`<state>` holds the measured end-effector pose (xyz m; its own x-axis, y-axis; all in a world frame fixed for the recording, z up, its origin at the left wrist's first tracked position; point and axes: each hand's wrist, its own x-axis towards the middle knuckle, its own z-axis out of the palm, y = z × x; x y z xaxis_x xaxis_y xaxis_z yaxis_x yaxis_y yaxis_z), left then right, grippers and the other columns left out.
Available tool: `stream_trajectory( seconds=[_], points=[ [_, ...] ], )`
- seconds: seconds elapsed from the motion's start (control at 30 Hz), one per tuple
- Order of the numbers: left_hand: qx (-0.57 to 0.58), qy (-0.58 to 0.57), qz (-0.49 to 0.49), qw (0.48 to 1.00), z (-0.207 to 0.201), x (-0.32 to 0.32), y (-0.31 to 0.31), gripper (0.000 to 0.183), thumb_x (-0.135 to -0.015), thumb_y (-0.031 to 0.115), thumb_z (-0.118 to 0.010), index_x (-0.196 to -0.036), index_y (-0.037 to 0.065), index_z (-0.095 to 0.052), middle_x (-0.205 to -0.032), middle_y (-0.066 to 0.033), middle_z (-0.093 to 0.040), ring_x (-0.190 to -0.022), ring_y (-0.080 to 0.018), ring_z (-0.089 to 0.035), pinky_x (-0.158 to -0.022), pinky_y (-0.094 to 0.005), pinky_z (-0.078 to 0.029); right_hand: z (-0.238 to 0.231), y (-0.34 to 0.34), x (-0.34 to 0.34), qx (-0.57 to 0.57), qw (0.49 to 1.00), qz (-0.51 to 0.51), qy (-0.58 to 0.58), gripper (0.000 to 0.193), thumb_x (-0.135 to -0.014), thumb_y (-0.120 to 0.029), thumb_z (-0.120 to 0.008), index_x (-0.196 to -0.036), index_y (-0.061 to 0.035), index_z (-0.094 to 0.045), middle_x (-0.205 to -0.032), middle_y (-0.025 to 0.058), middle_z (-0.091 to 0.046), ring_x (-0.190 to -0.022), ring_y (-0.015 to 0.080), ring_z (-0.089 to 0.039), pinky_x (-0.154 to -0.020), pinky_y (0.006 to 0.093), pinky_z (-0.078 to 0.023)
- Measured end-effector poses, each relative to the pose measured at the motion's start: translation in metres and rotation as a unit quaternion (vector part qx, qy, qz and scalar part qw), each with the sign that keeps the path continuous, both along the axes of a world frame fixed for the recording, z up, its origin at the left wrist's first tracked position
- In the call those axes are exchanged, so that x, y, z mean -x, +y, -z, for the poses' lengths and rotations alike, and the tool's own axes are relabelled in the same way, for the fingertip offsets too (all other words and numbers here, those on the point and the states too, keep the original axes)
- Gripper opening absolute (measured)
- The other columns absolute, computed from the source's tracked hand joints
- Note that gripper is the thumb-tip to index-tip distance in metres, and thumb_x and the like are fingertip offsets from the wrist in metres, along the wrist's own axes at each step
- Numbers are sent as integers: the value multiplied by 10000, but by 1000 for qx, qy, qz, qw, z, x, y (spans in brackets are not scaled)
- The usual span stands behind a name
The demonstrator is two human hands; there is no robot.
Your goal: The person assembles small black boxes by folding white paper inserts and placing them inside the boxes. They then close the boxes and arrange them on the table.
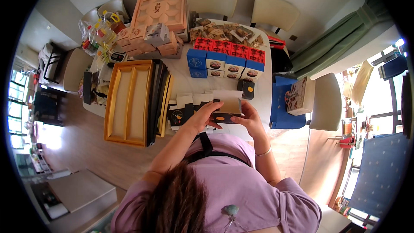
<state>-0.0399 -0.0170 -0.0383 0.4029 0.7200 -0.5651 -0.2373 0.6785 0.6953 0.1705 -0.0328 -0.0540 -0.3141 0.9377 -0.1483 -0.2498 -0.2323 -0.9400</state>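
Note:
A small black cardboard box (227,116) with its white flap standing up is between my hands at the table's near edge; its brown inside shows. My left hand (203,115) grips its left side, thumb along the top rim. On its right side, my right hand (249,119) has the thumb on the front and the fingers behind. To the left lie several flat black-and-white box blanks (183,114), partly under my left hand. A closed black box (246,89) with a yellow mark stands just beyond my right hand.
Blue-and-white boxes (215,61) are stacked ahead, with red packets (230,48) and brown wrapped packets (228,32) behind. Gold and black trays (129,103) lean at left. Pink boxes (159,9) and oil bottles (103,34) stand far left. A chair (325,101) is at right.

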Motion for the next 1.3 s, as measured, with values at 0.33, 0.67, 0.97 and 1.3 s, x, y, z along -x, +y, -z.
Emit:
stream_trajectory(
  seconds=[0.33,0.67,0.97,1.3],
  points=[
    [1,51,29,998,0,-4,0,543,-895,441,-600,-1259,47,-517,-1190,-119,-580,-941,-245,-658,-654,-422,-604,3,4,1,98,991,74,50,209,-953,-170,-597,-1095,-30,-660,-969,-14,-663,-901,60,-581,-796,230,-451],
    [-69,-13,-63,996,12,2,1,278,-934,161,-606,-1202,87,-604,-1039,0,-682,-928,-109,-641,-827,-233,-495,10,1,-1,119,990,27,-68,220,-915,-129,-615,-1087,-11,-687,-907,4,-679,-772,39,-588,-590,165,-438],
    [-116,-8,-54,992,23,8,-2,196,-873,25,-625,-1060,43,-678,-914,-24,-690,-753,-88,-642,-705,-214,-517,-11,-4,3,-4,1000,-5,-13,240,-900,-39,-607,-1132,-23,-668,-948,2,-682,-779,47,-598,-643,174,-458],
    [-310,158,-55,936,0,0,-8,786,-763,301,-801,-1393,88,-382,-1302,-102,-501,-1064,-177,-581,-801,-287,-498,9,5,13,-115,944,264,-158,224,-914,-10,-605,-1136,-14,-639,-859,21,-663,-739,59,-607,-607,192,-475]
  ],
)
